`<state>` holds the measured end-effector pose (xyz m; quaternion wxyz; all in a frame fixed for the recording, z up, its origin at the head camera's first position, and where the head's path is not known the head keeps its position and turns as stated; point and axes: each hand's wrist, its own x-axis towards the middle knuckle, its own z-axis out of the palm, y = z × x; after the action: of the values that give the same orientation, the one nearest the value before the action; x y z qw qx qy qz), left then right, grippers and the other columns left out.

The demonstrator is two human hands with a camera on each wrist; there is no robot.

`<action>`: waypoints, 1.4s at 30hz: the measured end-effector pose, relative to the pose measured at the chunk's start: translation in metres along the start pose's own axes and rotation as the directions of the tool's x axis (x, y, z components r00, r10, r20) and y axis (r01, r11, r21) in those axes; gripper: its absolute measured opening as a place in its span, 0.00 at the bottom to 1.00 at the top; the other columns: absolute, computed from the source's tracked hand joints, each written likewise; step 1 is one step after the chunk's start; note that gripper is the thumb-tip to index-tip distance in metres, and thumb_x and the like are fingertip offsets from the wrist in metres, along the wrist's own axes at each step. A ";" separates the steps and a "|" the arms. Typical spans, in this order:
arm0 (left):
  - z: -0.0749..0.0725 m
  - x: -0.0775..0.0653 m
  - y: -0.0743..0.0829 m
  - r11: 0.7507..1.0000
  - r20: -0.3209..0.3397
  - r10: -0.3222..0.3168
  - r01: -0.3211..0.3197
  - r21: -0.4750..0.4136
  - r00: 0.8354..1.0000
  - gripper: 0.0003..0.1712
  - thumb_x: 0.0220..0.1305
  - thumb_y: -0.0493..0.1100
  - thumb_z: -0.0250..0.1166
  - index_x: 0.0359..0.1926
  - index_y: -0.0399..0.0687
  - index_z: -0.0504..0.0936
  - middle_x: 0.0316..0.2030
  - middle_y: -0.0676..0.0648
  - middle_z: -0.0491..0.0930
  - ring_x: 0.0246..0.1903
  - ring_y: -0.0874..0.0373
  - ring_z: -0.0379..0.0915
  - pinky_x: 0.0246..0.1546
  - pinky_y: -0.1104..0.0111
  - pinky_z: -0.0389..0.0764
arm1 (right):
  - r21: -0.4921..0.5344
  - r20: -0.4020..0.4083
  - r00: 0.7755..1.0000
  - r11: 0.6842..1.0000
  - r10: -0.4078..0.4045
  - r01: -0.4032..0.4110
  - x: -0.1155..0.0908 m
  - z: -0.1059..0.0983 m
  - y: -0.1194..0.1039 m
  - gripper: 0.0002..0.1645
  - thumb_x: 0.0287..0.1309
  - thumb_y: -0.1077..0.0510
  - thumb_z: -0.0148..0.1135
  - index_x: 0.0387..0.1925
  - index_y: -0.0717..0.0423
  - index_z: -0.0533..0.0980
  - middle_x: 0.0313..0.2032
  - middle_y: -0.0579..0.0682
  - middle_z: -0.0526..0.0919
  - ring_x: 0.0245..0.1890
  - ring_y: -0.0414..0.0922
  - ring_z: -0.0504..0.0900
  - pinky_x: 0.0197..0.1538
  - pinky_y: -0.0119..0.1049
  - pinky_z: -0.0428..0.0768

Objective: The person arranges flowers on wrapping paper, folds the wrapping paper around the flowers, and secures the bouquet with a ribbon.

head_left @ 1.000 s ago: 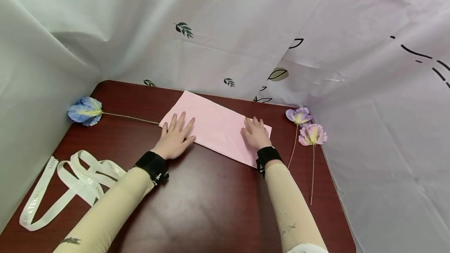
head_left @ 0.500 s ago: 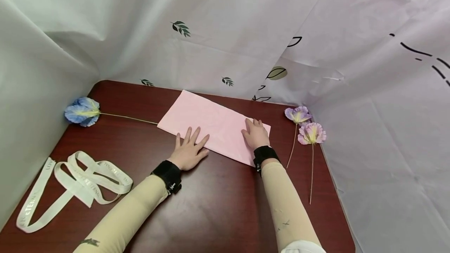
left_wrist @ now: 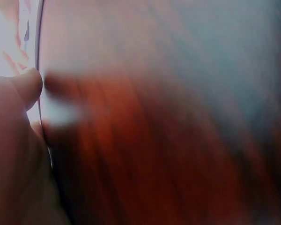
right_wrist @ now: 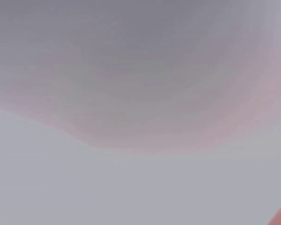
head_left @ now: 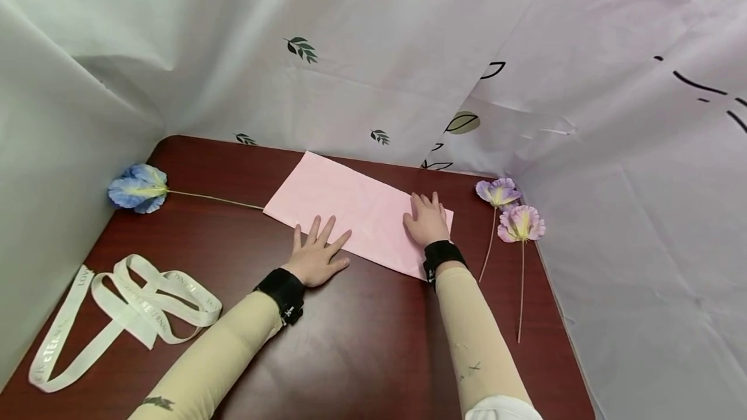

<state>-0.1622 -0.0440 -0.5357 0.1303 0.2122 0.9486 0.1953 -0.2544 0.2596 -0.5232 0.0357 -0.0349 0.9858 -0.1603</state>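
A folded pink sheet (head_left: 356,203) lies flat and slanted toward the back of the dark red table (head_left: 350,355). My left hand (head_left: 315,261) has its fingers spread, with the fingertips over the sheet's near edge and the palm over the bare tabletop. In the left wrist view the left hand (left_wrist: 14,154) shows at the left border beside glossy wood. My right hand (head_left: 427,222) rests on the sheet's right end, palm down. The right wrist view is a pale blur. A blue flower (head_left: 139,188) lies at the left; its stem runs up to the sheet's left corner.
Loops of white printed ribbon (head_left: 131,310) lie on the table's left side. At the right lie a purple flower (head_left: 497,192) and a pink flower (head_left: 521,223), both with thin stems. Pale curtains (head_left: 373,50) hang around the back and sides.
My left hand has slid right and nearer along the sheet's front edge, from the left corner toward the middle. My right hand stays at the right end.
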 end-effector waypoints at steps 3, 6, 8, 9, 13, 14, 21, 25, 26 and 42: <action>0.002 0.001 -0.002 1.000 -0.007 0.002 -0.002 0.005 1.000 0.40 0.74 0.68 0.48 0.81 0.67 0.51 0.81 0.43 0.32 0.78 0.39 0.18 0.67 0.34 0.20 | -0.007 -0.008 1.000 1.000 0.002 -0.002 0.004 -0.001 -0.005 0.38 0.70 0.46 0.58 0.75 0.56 0.63 0.72 0.64 0.65 0.78 0.64 0.46 0.76 0.59 0.50; 0.003 0.001 -0.005 1.000 -0.014 -0.010 0.011 0.015 1.000 0.40 0.74 0.69 0.48 0.81 0.68 0.50 0.81 0.44 0.31 0.78 0.40 0.16 0.67 0.34 0.19 | -0.030 0.002 1.000 0.999 -0.014 0.014 0.007 -0.001 -0.008 0.38 0.70 0.46 0.60 0.75 0.56 0.63 0.72 0.65 0.66 0.77 0.64 0.50 0.75 0.57 0.54; 0.002 -0.001 -0.007 1.000 -0.020 -0.012 0.012 0.016 1.000 0.40 0.74 0.69 0.48 0.81 0.68 0.51 0.81 0.44 0.31 0.78 0.40 0.16 0.66 0.34 0.18 | -0.047 0.002 1.000 0.999 -0.024 0.024 0.009 -0.001 -0.009 0.39 0.70 0.45 0.61 0.75 0.57 0.64 0.71 0.64 0.66 0.76 0.63 0.53 0.75 0.56 0.57; 0.002 -0.001 -0.007 1.000 -0.022 -0.013 0.014 0.017 1.000 0.41 0.73 0.69 0.48 0.81 0.68 0.51 0.81 0.44 0.31 0.78 0.39 0.16 0.66 0.34 0.18 | -0.056 -0.002 1.000 0.998 -0.028 0.028 0.009 -0.002 -0.010 0.39 0.69 0.45 0.61 0.74 0.58 0.64 0.71 0.64 0.67 0.76 0.63 0.55 0.74 0.55 0.58; -0.001 -0.002 -0.006 1.000 -0.035 -0.004 0.004 0.002 0.999 0.40 0.73 0.68 0.50 0.80 0.65 0.53 0.81 0.42 0.32 0.78 0.38 0.18 0.66 0.33 0.19 | -0.092 -0.023 0.999 0.995 -0.036 0.034 0.010 -0.002 -0.010 0.40 0.68 0.45 0.63 0.74 0.60 0.64 0.70 0.64 0.69 0.74 0.63 0.59 0.73 0.55 0.62; -0.001 -0.002 -0.006 1.000 -0.034 -0.006 0.006 0.004 0.999 0.41 0.73 0.68 0.50 0.80 0.66 0.53 0.81 0.43 0.32 0.78 0.38 0.17 0.66 0.33 0.19 | -0.097 -0.025 0.999 0.995 -0.034 0.032 0.010 -0.003 -0.011 0.41 0.68 0.45 0.63 0.74 0.59 0.64 0.70 0.64 0.69 0.74 0.63 0.59 0.73 0.55 0.62; 0.002 -0.001 -0.007 1.000 -0.031 -0.012 0.012 0.004 0.999 0.41 0.73 0.68 0.50 0.80 0.66 0.53 0.81 0.43 0.32 0.78 0.39 0.17 0.66 0.33 0.19 | -0.081 -0.105 0.994 0.997 -0.018 0.010 0.008 -0.009 -0.013 0.38 0.67 0.50 0.64 0.74 0.55 0.65 0.67 0.60 0.74 0.74 0.62 0.60 0.72 0.56 0.63; 0.003 0.001 -0.006 1.000 -0.041 -0.002 0.002 0.002 0.999 0.41 0.73 0.68 0.52 0.80 0.66 0.54 0.81 0.43 0.33 0.78 0.39 0.18 0.67 0.33 0.20 | -0.064 -0.191 0.982 0.998 -0.005 -0.007 0.006 -0.013 -0.014 0.35 0.66 0.54 0.63 0.72 0.54 0.68 0.64 0.60 0.77 0.73 0.59 0.63 0.71 0.56 0.64; 0.004 0.002 -0.006 1.000 -0.046 0.003 -0.003 0.001 0.999 0.41 0.72 0.68 0.52 0.80 0.65 0.54 0.81 0.43 0.34 0.78 0.39 0.19 0.67 0.33 0.20 | -0.058 -0.203 0.979 0.998 -0.001 -0.011 0.005 -0.014 -0.014 0.34 0.66 0.54 0.63 0.72 0.54 0.69 0.63 0.60 0.77 0.72 0.58 0.65 0.70 0.56 0.65; 0.006 -0.001 -0.004 0.999 -0.065 0.035 -0.035 0.007 0.997 0.41 0.72 0.68 0.53 0.80 0.64 0.54 0.81 0.44 0.32 0.78 0.40 0.18 0.67 0.32 0.21 | 0.037 -0.231 0.973 0.999 0.026 -0.018 -0.011 -0.044 -0.013 0.19 0.68 0.46 0.61 0.51 0.52 0.83 0.51 0.55 0.82 0.60 0.59 0.75 0.69 0.71 0.53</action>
<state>-0.1605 -0.0453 -0.5428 0.0954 0.2227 0.9490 0.2017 -0.2459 0.2623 -0.4767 -0.0770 -0.0043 0.9807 -0.1798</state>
